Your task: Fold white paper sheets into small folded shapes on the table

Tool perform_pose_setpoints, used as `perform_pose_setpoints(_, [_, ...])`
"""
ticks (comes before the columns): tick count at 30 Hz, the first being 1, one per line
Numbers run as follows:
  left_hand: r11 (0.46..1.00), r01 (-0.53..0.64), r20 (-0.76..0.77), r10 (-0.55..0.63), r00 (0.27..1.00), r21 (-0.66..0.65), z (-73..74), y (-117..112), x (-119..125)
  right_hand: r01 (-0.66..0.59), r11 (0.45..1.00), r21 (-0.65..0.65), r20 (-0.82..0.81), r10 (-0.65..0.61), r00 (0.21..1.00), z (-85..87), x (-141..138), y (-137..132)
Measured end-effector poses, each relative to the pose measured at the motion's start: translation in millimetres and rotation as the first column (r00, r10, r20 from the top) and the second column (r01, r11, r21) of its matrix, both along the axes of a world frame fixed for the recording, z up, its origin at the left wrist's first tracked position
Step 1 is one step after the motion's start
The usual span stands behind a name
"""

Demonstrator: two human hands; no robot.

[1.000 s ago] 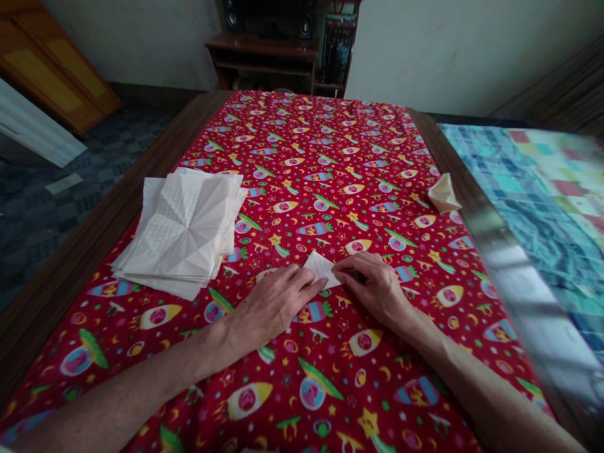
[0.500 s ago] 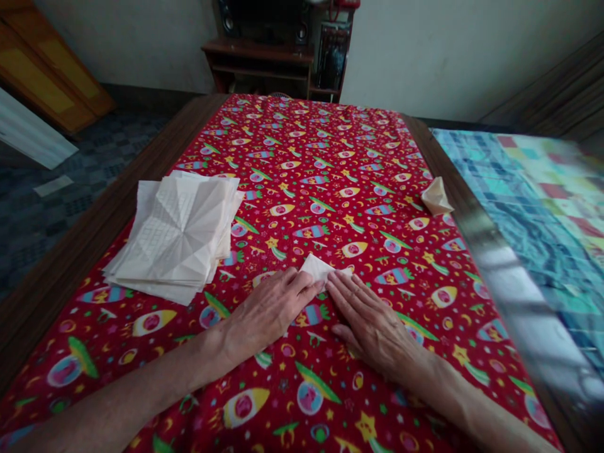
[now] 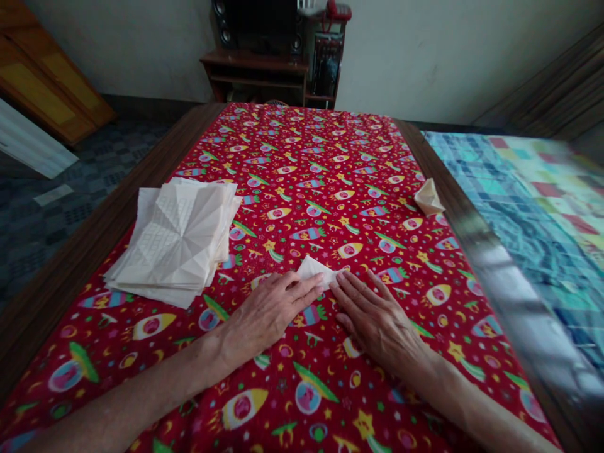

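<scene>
A small folded piece of white paper (image 3: 311, 267) lies on the red patterned cloth in front of me, partly covered by my fingers. My left hand (image 3: 271, 308) rests on its left part, fingers stretched and laid on the paper near its lower edge. At the paper's right tip, my right hand (image 3: 377, 314) lies flat with the fingers extended and the fingertips touching it. To the left of my left hand sits a stack of creased paper sheets (image 3: 177, 239); the top one has folds radiating from its middle.
A folded cream paper piece (image 3: 429, 198) stands near the table's right edge. The red cloth (image 3: 311, 138) covers most of the dark wooden table (image 3: 141, 163). Beyond it is a desk (image 3: 255, 63) with a screen and speakers. A bed with a checked cover (image 3: 500, 207) is on the right.
The view has shifted slightly. My right hand's fingers have spread a little, and my left fingers now lie straighter across the folded paper, which stays in about the same place.
</scene>
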State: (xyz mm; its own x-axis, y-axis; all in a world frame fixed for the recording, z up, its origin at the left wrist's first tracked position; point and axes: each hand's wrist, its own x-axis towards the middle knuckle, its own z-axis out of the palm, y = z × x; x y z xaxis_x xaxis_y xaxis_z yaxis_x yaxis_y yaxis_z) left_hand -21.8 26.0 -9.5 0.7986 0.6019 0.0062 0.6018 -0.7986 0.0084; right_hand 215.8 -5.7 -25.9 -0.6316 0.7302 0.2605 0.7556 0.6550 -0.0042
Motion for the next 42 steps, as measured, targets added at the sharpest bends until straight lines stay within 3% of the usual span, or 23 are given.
perform_pose_setpoints(17, [1.0,-0.015,0.118,0.015,0.993,-0.006,-9.1,-13.2,-19.0,0.004,1.0,-0.001,-0.058,-0.004,0.998,-1.0,0.4,2.7])
perform_pose_setpoints(27, [0.994,-0.09,0.291,0.103,0.951,-0.058,-6.0,-0.4,-17.6,-0.233,0.972,0.042,-0.016,0.234,0.972,10.4,-14.0,29.2])
perform_pose_setpoints(36, [0.994,0.012,0.259,-0.041,0.965,0.111,-7.0,10.8,-17.2,-0.253,0.959,0.125,0.004,0.255,0.967,11.0,-22.1,38.0])
perform_pose_setpoints(42, [0.975,0.017,0.192,-0.061,0.98,0.221,-12.0,8.3,-20.6,-0.265,0.953,0.15,0.008,0.267,0.964,3.1,-22.1,38.7])
